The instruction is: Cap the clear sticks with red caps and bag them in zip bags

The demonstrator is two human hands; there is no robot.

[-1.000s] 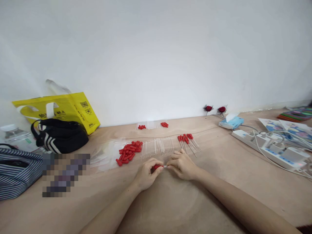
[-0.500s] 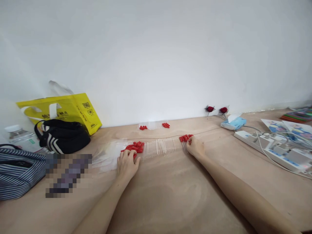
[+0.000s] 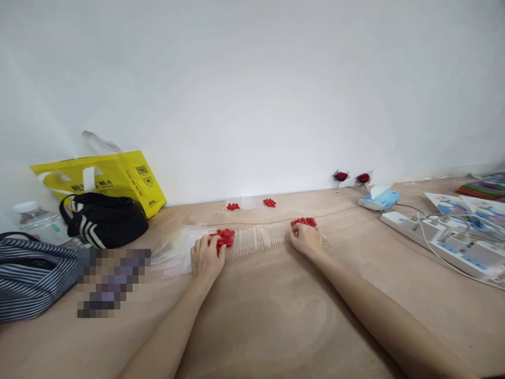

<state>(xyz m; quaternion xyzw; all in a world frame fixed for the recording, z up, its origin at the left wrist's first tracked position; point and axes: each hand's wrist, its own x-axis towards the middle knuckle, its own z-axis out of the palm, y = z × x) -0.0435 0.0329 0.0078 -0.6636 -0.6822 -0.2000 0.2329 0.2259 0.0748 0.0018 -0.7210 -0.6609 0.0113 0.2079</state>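
Observation:
My left hand (image 3: 208,256) lies at the near left side of a pile of small red oblong pieces (image 3: 225,237), its fingers bent over the edge and the thumb apart. Beside that pile, thin whitish sticks (image 3: 258,238) are laid in a row. My right hand (image 3: 306,241) is closed in a pinch at the left end of a row of red-tipped sticks (image 3: 309,221). Its fingertips hide whatever is between them. Stick ends show to the right of this hand.
Clear plastic bags (image 3: 177,247) lie left of the pile. Small bags with red pieces (image 3: 270,202) rest by the wall. A power strip (image 3: 442,247) with cables and a blue tissue pack (image 3: 379,199) stand right; a yellow bag (image 3: 114,173) and black pouch (image 3: 108,218) left.
My right hand has shifted slightly left and closer, to the left end of the red-tipped row. My left hand stays at the pile, its fingers slightly moved. The view has shifted a little.

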